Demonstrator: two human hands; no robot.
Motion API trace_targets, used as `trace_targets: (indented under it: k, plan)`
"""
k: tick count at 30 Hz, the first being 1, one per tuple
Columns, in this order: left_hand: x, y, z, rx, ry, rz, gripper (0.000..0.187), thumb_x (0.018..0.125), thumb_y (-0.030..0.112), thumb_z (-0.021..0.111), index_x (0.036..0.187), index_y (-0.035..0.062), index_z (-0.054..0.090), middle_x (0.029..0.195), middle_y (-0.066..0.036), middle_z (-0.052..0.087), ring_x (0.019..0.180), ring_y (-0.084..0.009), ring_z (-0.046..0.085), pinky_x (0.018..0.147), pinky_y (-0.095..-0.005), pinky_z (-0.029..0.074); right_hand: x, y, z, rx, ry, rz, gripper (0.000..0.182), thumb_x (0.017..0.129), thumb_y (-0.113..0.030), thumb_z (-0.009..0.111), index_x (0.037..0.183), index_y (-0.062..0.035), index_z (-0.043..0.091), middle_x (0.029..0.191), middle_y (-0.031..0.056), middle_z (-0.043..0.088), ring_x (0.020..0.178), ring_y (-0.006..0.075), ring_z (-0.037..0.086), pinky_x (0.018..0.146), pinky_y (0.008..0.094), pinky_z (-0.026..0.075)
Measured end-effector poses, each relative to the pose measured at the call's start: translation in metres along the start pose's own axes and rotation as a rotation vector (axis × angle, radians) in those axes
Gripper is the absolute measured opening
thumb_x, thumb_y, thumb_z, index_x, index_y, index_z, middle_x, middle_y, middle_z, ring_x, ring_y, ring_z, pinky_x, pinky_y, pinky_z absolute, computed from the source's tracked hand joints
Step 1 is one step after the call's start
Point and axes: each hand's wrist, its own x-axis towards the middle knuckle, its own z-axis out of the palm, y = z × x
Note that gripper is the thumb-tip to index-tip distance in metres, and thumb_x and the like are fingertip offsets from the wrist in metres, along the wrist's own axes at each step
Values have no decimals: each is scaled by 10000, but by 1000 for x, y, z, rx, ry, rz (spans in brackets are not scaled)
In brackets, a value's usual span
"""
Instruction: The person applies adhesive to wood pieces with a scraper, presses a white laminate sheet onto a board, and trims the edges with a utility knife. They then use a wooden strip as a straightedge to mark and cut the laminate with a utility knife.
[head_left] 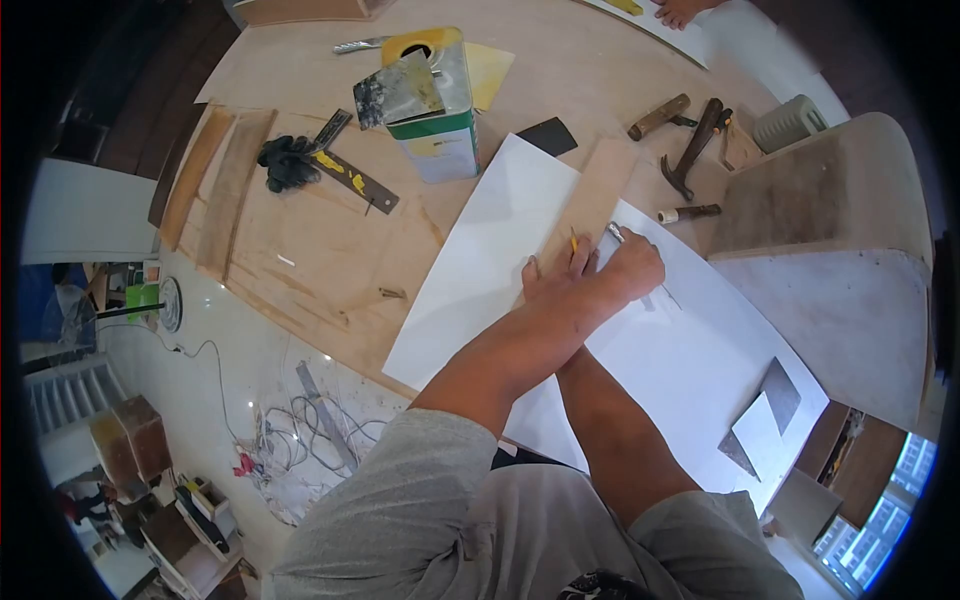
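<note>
My forearms cross over a large white sheet (pixel 470 250) on the workbench. My left hand (pixel 638 268), reaching over to the right, is closed around a slim silver utility knife (pixel 614 232), whose rounded end sticks up past the fingers; its working end is hidden. Beneath the left forearm, my right hand (pixel 560 282) lies with fingers spread, pressing on a flat wooden strip (pixel 597 190) that lies across the sheet. A yellow pencil (pixel 574 241) pokes up between the right-hand fingers. Two flat plates (pixel 762 430) rest on the sheet at the lower right.
A metal can (pixel 440 150) topped by a stained plate stands at the back. Left of it lie a steel square (pixel 355 180) and dark gloves (pixel 290 163). A claw hammer (pixel 695 150) and a curved wooden piece (pixel 830 200) are at right. A person's hand (pixel 678 12) appears at the far edge.
</note>
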Motion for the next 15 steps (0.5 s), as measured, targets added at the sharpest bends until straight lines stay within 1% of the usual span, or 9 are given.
trace_targets:
  k: [1,4,7,9,10,11,12,13,15]
  plan:
    - [-3,3,-3,48,-5,6,137,821,206,655,860,130,763,888,-64,710,864,-274,694,761,-543,522,-1,-3,-5,-2,-10,4,729,877,-445,621,1378,68,495,1539,214,356,1376,450,387,1103,547,362]
    - [-5,7,-4,-79,34,132,147,816,199,655,858,102,756,884,-80,708,865,-285,695,756,-558,526,-1,-7,-3,-34,2,20,729,885,-454,611,1386,61,491,1537,213,363,1383,442,382,1103,542,368]
    - [-7,0,6,-84,140,-82,135,805,201,652,822,93,731,863,-91,702,853,-286,693,731,-547,526,-4,-2,3,-33,26,7,729,883,-454,612,1392,53,489,1541,203,362,1385,432,383,1097,538,372]
    - [-1,3,8,-249,32,6,131,801,210,648,818,100,716,855,-101,698,851,-285,692,714,-544,520,-4,-1,6,-18,44,-6,729,882,-454,613,1396,48,487,1543,196,361,1386,426,383,1093,535,375]
    - [8,4,22,-307,-21,40,129,799,214,646,816,103,708,850,-106,696,850,-284,692,706,-543,517,-5,1,9,-12,57,-9,730,882,-454,613,1398,45,487,1544,192,360,1387,423,384,1092,534,376]
    - [13,15,28,-269,77,-17,122,800,230,638,821,125,695,820,-102,686,823,-276,685,687,-543,508,-1,-5,11,16,83,-25,730,881,-454,614,1401,43,486,1546,189,359,1387,420,384,1090,533,377]
    - [10,22,28,-265,236,-4,120,814,236,626,848,133,677,824,-96,670,842,-276,671,720,-558,503,2,-10,12,42,103,-37,730,881,-454,614,1403,40,485,1547,185,359,1388,416,384,1088,531,378]
    - [1,24,0,-215,230,13,142,827,235,614,891,115,657,859,-91,646,878,-276,649,788,-561,494,3,-11,13,53,117,-39,730,880,-454,615,1405,37,484,1548,181,358,1388,413,384,1086,530,380]
    - [-37,22,-68,-174,317,0,187,838,209,609,975,84,633,918,-94,623,921,-280,630,808,-562,464,-3,-10,14,49,118,-27,731,879,-454,615,1409,32,483,1551,174,357,1389,407,385,1082,527,382]
